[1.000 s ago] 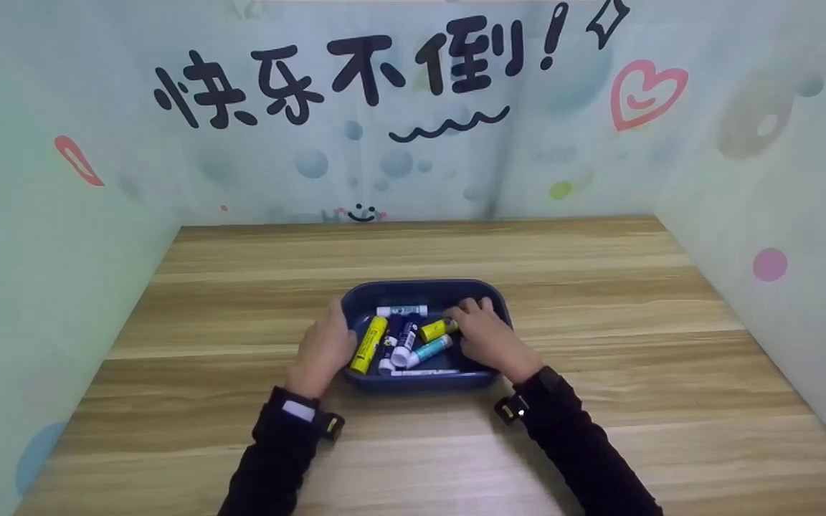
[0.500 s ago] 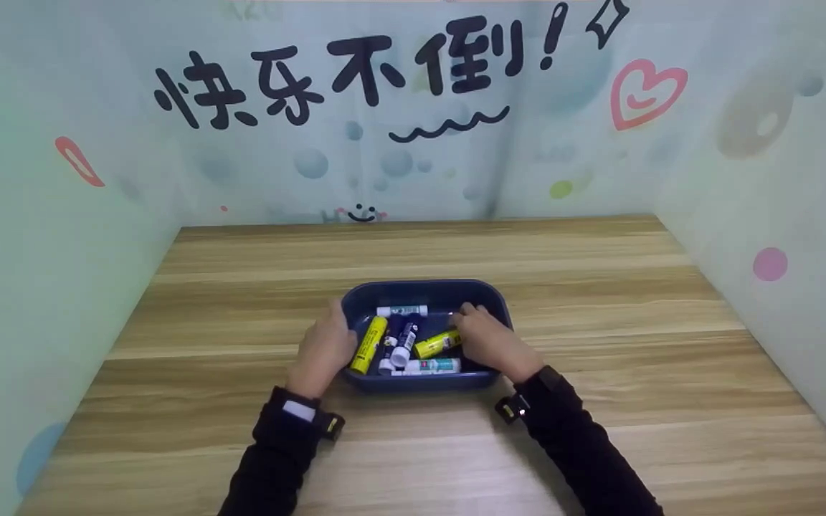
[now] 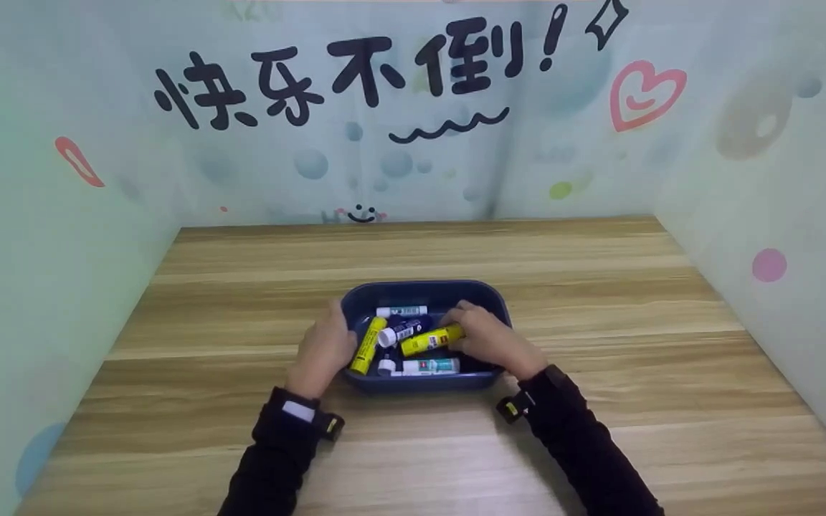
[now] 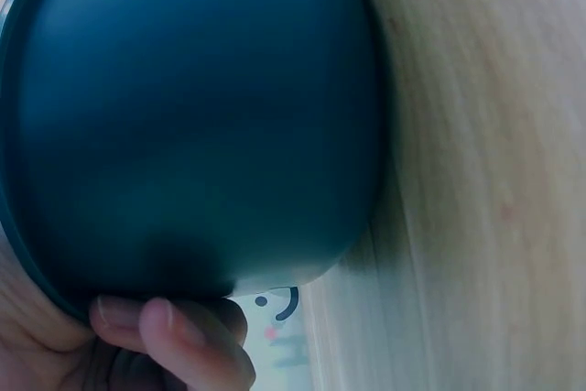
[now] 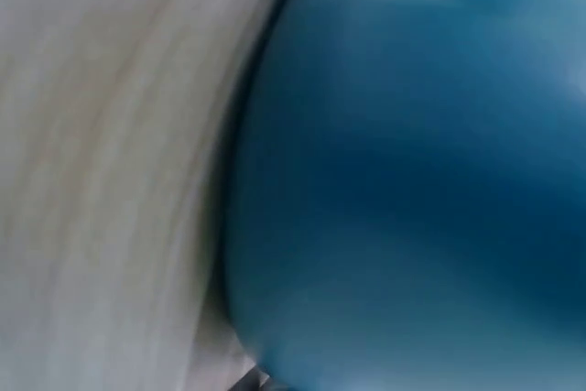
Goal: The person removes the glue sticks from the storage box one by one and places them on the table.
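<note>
A dark blue plastic bin (image 3: 420, 383) stands on the table with several glue sticks in it. My left hand (image 3: 323, 347) grips its left wall; in the left wrist view, curled fingers (image 4: 197, 341) show beside that wall. Inside the right half is my right hand (image 3: 492, 340), its fingers at the right end of a yellow glue stick (image 3: 431, 340). Whether they pinch it is hidden. Around that lie a navy glue stick with a white cap (image 3: 402, 331), another yellow glue stick (image 3: 368, 346), and white-and-teal glue sticks, one near the front (image 3: 433, 366) and one at the back (image 3: 402, 311).
The wood-grain table (image 3: 255, 287) extends around the bin on all sides. Patterned light walls (image 3: 420, 179) enclose it at the back, left and right. The right wrist view is filled mostly by the bin's outer wall (image 5: 394, 180), blurred.
The yellow glue stick by my right hand has shifted left and turned. The navy one has swung to a slant, and a teal one has dropped toward the front wall. My left hand stays put.
</note>
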